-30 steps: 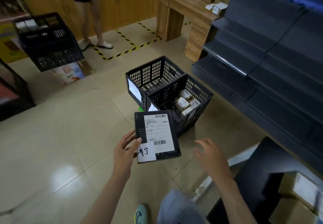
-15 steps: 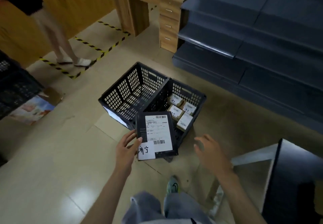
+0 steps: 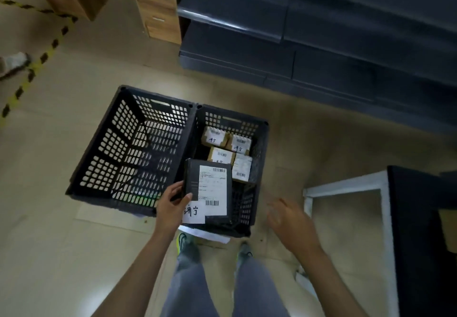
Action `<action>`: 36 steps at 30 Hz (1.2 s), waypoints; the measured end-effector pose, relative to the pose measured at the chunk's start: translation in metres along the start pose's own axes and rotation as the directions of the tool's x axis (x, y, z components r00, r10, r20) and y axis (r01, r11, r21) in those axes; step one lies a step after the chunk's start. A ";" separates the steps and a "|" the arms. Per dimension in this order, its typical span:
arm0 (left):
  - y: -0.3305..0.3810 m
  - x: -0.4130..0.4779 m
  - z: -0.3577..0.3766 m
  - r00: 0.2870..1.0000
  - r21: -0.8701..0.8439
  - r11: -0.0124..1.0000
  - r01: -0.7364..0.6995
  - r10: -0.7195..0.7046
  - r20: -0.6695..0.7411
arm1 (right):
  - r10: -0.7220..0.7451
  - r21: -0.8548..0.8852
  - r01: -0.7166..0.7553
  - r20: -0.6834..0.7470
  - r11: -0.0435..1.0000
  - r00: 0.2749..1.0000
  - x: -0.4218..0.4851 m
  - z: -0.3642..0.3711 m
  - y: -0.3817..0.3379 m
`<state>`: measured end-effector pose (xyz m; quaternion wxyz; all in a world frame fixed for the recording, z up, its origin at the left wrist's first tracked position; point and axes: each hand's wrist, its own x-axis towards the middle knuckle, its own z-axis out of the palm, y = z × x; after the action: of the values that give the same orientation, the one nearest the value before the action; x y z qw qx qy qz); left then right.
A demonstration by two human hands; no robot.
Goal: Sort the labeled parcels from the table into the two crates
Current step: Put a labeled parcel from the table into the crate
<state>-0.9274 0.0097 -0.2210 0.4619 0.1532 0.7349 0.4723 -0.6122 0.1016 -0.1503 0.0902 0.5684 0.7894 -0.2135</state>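
Beige tiled floor (image 3: 49, 254), viewed from above.

Black parcel (image 3: 210, 188), flat, white shipping label and handwritten slip on top: gripped by left hand (image 3: 170, 207), fingers (image 3: 176, 188) curled round its left edge, thumb pressed on the top face. Held above the near end of right crate (image 3: 259, 143).

Beyond the fingers, inside that crate: small parcels (image 3: 228, 151), brown and white, labels up.

Left of the fingers: left crate (image 3: 111, 143), touching its neighbour.

Right of the parcel: right hand (image 3: 289, 220), fingers loosely spread, holding nothing, over the floor.

Farther right: dark bench (image 3: 415, 217).

Well beyond: grey shelving (image 3: 321, 32), wooden drawer unit (image 3: 158, 7), yellow-black floor tape (image 3: 37, 61).
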 end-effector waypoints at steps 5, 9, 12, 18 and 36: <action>-0.035 0.071 0.004 0.997 0.111 0.994 0.020 -0.029 0.071 | 0.065 0.127 -0.061 -0.030 0.990 0.997 0.023 0.005 -0.031; -0.040 0.110 0.024 0.993 0.104 0.994 0.032 -0.044 0.112 | 0.074 0.143 -0.067 -0.042 0.987 0.996 0.050 0.033 -0.028; -0.048 0.149 0.050 0.989 0.117 0.993 0.009 -0.026 0.145 | 0.049 0.156 -0.038 -0.073 0.987 0.996 0.080 0.060 -0.019; -0.063 0.221 0.110 0.978 0.146 0.989 -0.017 -0.014 0.209 | 0.066 0.148 -0.042 -0.161 0.988 0.985 0.133 0.098 0.008; -0.101 0.292 0.217 0.958 0.269 0.949 -0.166 0.090 0.273 | 0.057 0.304 -0.006 -0.160 0.953 0.985 0.173 0.130 0.055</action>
<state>-0.8811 0.2721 -0.4890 0.4939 0.3268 0.7182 0.3653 -0.6316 0.2075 -0.3457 -0.0609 0.6041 0.7429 -0.2821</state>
